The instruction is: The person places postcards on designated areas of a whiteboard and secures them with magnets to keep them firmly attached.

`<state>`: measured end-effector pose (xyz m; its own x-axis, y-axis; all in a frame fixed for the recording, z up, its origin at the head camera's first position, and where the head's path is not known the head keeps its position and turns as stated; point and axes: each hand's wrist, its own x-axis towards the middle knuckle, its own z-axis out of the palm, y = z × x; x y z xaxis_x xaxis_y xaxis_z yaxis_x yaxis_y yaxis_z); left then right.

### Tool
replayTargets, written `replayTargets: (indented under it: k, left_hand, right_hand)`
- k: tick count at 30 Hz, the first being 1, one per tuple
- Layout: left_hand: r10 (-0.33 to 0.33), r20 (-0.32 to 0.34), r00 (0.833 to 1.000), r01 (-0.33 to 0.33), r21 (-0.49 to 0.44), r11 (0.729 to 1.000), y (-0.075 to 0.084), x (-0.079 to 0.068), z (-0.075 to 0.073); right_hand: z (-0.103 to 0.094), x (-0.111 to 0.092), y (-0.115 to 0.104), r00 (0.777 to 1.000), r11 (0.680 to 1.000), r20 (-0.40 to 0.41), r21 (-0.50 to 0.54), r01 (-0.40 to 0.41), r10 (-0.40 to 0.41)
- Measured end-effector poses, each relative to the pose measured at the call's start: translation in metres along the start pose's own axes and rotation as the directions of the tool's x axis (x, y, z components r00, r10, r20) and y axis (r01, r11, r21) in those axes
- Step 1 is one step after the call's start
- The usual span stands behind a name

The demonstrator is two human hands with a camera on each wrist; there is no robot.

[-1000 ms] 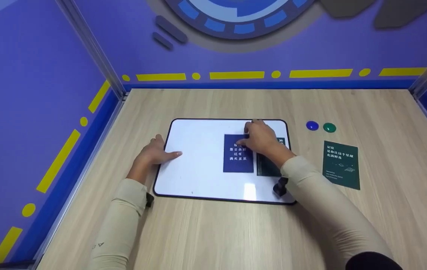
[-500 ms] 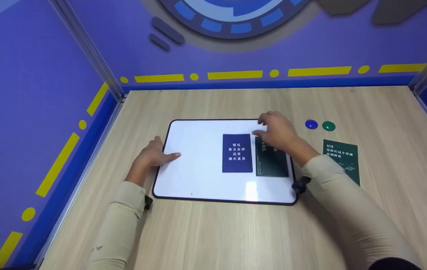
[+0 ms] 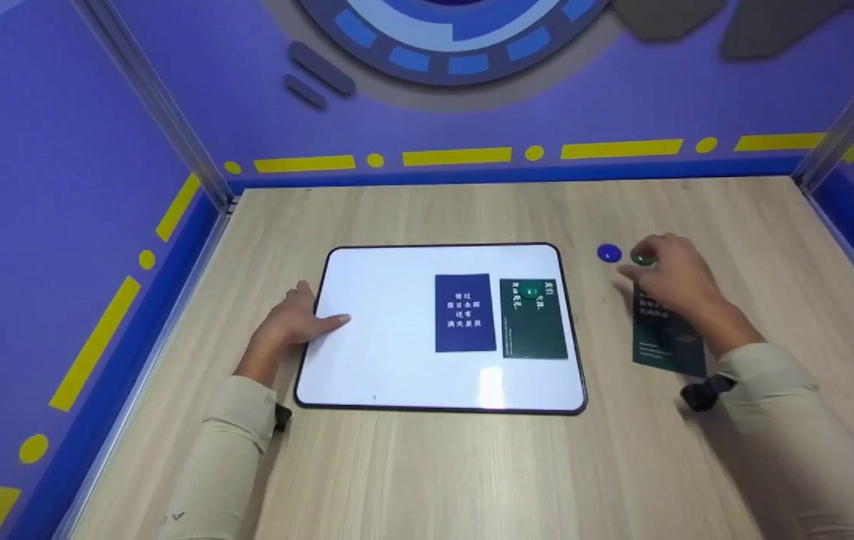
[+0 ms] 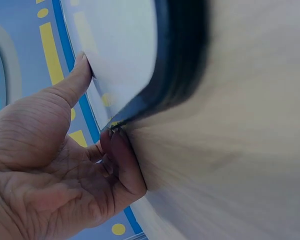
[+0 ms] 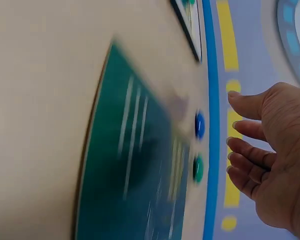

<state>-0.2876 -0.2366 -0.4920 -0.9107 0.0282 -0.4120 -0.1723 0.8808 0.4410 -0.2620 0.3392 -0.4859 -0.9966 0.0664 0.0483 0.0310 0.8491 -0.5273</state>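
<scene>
A black-framed whiteboard (image 3: pixel 385 315) lies on the table. My left hand (image 3: pixel 290 319) holds its left edge, thumb over the white surface and fingers curled at the rim, as the left wrist view shows. On the board's right half lie a navy card (image 3: pixel 465 315) and a dark green card (image 3: pixel 535 330) with a round green magnet (image 3: pixel 530 291) on it. My right hand (image 3: pixel 680 276) hovers over a second green magnet (image 5: pixel 198 169), fingers loosely bent and apart from it. A blue magnet (image 3: pixel 609 253) sits just left. Another green card (image 3: pixel 659 349) is partly hidden beneath my right hand.
The wooden table (image 3: pixel 427 472) runs back to a blue wall (image 3: pixel 471 112) with yellow dashes. A second wall (image 3: pixel 44 187) stands along the left side.
My right hand has moved right, off the board to the loose magnets, uncovering a green magnet on the board's green card. My left hand stays at the board's edge.
</scene>
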Motion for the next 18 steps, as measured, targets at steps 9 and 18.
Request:
replayTargets:
  k: [9,18]
  left_hand:
    - [-0.005,0.028,1.000,0.005,-0.017,1.000,0.000,0.002,-0.002]
    - [0.011,0.040,0.999,-0.011,0.011,1.000,0.000,0.002,-0.005]
  right_hand:
    - [-0.020,-0.005,0.036,0.997,0.997,0.021,0.010,-0.072,0.072]
    - [-0.015,-0.002,0.046,0.992,0.992,0.065,0.061,-0.111,0.107]
